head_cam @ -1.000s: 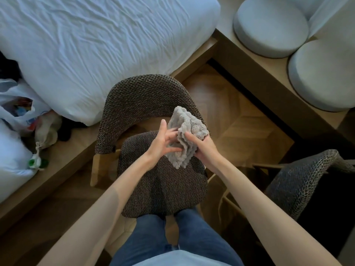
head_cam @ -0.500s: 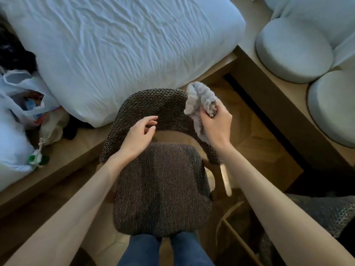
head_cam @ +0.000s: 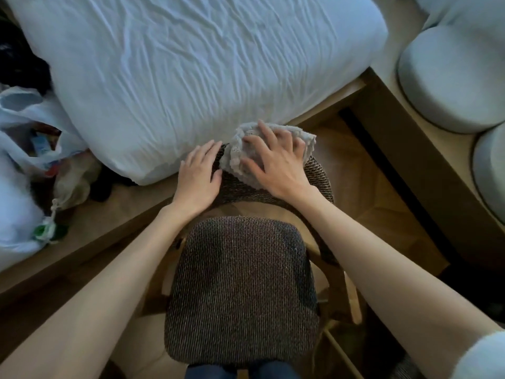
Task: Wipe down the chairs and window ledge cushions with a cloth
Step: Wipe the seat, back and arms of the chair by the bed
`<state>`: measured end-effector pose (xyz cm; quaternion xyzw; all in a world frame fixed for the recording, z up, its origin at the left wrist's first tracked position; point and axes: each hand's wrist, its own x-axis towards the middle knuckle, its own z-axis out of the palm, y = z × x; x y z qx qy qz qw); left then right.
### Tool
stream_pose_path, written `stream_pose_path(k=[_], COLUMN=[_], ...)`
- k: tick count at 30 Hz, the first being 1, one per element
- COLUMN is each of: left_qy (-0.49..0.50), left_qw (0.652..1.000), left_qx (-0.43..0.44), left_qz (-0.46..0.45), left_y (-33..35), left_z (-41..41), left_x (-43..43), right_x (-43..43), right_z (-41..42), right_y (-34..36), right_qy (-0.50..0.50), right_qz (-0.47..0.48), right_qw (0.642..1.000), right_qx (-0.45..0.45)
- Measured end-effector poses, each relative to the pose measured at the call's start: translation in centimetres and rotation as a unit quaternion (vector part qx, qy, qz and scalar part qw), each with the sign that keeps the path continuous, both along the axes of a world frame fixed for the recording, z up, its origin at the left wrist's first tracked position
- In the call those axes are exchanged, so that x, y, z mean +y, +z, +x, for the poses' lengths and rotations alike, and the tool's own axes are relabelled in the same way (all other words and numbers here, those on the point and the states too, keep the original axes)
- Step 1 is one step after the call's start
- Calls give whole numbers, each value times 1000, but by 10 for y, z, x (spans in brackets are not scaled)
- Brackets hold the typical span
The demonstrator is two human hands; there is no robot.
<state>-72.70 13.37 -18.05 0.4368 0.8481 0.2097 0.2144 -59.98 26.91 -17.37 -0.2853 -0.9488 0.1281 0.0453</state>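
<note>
A chair with a dark woven seat (head_cam: 241, 291) stands right below me, its curved backrest (head_cam: 318, 173) against the bed. A pale grey cloth (head_cam: 235, 157) lies bunched on top of the backrest. My right hand (head_cam: 276, 160) presses flat on the cloth with spread fingers. My left hand (head_cam: 199, 176) rests flat on the backrest just left of the cloth, holding nothing. Two round pale cushions (head_cam: 448, 80) sit on the wooden window ledge (head_cam: 393, 127) at the upper right.
A bed with a wrinkled white sheet (head_cam: 196, 64) fills the top, its corner touching the chair back. Plastic bags (head_cam: 24, 127) and small items crowd the wooden bed platform at left. Parquet floor (head_cam: 366, 192) shows between chair and ledge.
My right hand carried the cloth from in front of me up onto the backrest and flattened on it. My left hand let go of the cloth and settled on the backrest.
</note>
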Motion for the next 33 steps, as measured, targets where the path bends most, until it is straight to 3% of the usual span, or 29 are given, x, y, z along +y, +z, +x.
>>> stream_pose_path(k=[5,9,15,20,27,30,33], left_qy=[-22,-21,-17,-82,-178,-240,-300], left_qw=[999,1000,997,988,978,962,934], left_qx=[-25,7,59,126,105,120,195], left_qz=[17,-9,-50,-29,28,41,19], left_y=[-8,-12,-16,-17,-12,-13,-22], left_z=[7,9,24,57,104,122,139], left_x=[19,26,34,58,92,103,112], right_x=[23,40,51,54,47,42,33], right_z=[2,7,41,82,124,143,168], right_y=[-16,-16,-20,-32,-58,-70,-85], right_qy=[61,61,-38,-125,-226,-250,-284], right_qz=[101,99,69,6,-81,-103,-139], right_qw=[991,992,997,990,967,959,947], right_qx=[-70,-52,25,64,91,87,63])
